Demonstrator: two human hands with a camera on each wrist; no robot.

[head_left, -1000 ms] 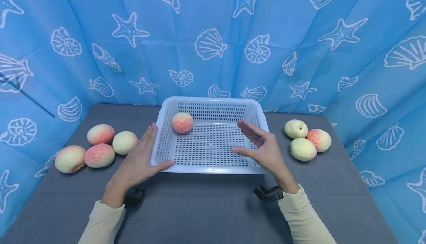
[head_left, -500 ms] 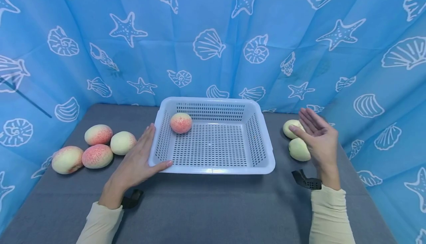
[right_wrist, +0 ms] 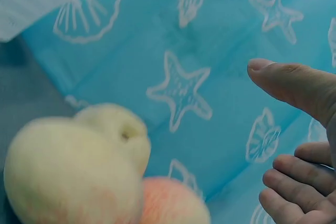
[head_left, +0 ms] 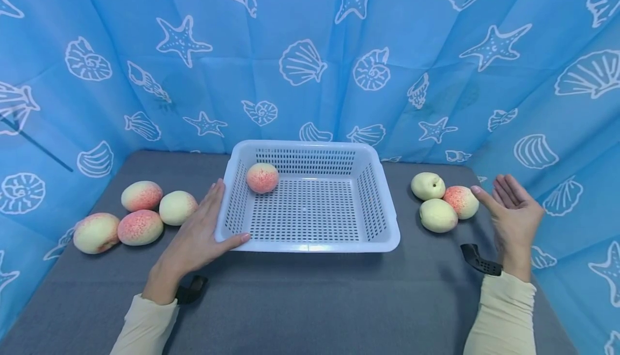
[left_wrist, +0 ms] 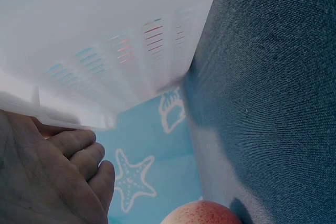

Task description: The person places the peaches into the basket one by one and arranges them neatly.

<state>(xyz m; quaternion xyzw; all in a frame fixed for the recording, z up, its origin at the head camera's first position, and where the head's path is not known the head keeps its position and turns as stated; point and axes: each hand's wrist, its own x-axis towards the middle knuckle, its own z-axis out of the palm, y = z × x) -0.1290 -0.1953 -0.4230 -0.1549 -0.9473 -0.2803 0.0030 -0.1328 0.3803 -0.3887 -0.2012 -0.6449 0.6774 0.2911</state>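
A push could skid the white rectangular plastic basket (head_left: 310, 247) my straight left fingers (head_left: 211, 200) touch; right of it, right fingers (head_left: 514, 190) spread empty.

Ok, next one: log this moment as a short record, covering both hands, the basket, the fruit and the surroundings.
Left hand: at the basket's left side, thumb over the front rim
Right hand: holding nothing, right of the right-hand fruit
Inside basket: one peach, toward the back left corner
Left of basket: four peaches
Right of basket: three peaches, two pale, one reddish
Surface: grey cloth
Backdrop: blue curtain, white shell and starfish print
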